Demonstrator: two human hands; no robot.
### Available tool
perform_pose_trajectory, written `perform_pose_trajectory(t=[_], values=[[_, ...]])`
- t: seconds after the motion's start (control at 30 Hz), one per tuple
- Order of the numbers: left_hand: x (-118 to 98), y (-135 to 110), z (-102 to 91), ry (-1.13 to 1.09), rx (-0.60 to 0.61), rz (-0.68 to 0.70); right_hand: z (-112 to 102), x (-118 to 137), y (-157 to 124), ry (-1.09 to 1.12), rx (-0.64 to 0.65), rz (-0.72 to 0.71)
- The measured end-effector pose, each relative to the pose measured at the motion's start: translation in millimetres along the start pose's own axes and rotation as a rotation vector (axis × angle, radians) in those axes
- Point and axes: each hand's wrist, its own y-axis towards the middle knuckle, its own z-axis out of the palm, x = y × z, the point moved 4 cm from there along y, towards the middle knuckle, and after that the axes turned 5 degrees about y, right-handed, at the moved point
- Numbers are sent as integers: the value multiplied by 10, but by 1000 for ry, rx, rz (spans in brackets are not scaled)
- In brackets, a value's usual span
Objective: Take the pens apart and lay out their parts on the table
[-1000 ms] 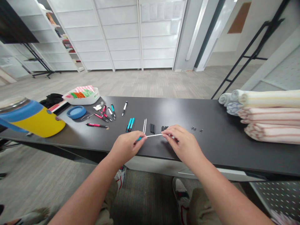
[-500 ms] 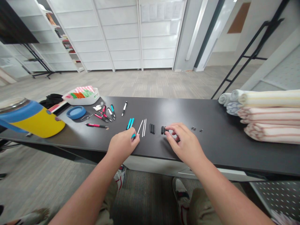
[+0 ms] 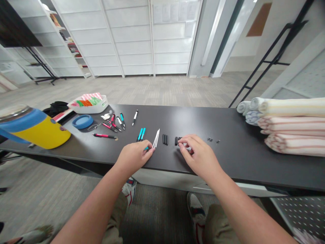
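Note:
Several pen parts lie in rows on the dark table (image 3: 188, 118). My left hand (image 3: 133, 154) is closed, thumb and forefinger pinching the near ends of thin white pen refills (image 3: 156, 138) that lie bunched together, far tips almost touching. Turquoise pen barrels (image 3: 141, 134) lie just beyond that hand, one partly hidden under its fingers. To the right of the refills is a set of slim black pen parts (image 3: 165, 139). My right hand (image 3: 199, 152) is curled, its thumb and forefinger closed at a short black pen part, mostly covered, beside another short black piece (image 3: 176, 141).
Tiny dark pieces (image 3: 209, 139) lie right of my right hand. Rolled striped towels (image 3: 291, 125) are stacked at the right. Assembled pens (image 3: 111, 123), a blue lid (image 3: 82, 121), a white basket (image 3: 88, 109) and a yellow-blue tumbler (image 3: 48, 130) occupy the left.
My left hand has shifted slightly right, bringing the slanted white refill against the others, so they now lie bunched. My right hand has barely moved.

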Motion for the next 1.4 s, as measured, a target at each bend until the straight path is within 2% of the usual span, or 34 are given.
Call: perform_pose_trajectory(t=[0.43, 0.57, 0.67, 0.77, 0.87, 0.97, 1.07, 1.17, 1.3, 1.4], values=[[24, 48, 34, -19, -24, 43, 5, 51, 20, -40, 34, -38], [-5, 56, 9, -94, -67, 72, 2, 69, 13, -20, 35, -87], [-152, 53, -57, -257, -177, 134, 35, 143, -8, 14, 59, -136], [-389, 55, -89, -470, -289, 143, 128, 237, -33, 81, 131, -116], [-663, 98, -16, -705, -309, 115, 221, 273, -48, 159, 184, 15], [-881, 170, 70, -910, -409, 37, 236, 238, -48, 254, 176, 179], [-1054, 255, 140, -1105, -474, -34, 164, 199, -37, 356, 150, 240], [-1216, 337, 185, -1224, -410, -67, 9, 121, -36, 405, 100, 269], [-1366, 421, 211, -1070, -314, -49, -286, -121, -88, 484, 55, 328], [-1426, 483, 250, -903, -276, 15, -553, -381, -170, 357, 42, 372]])
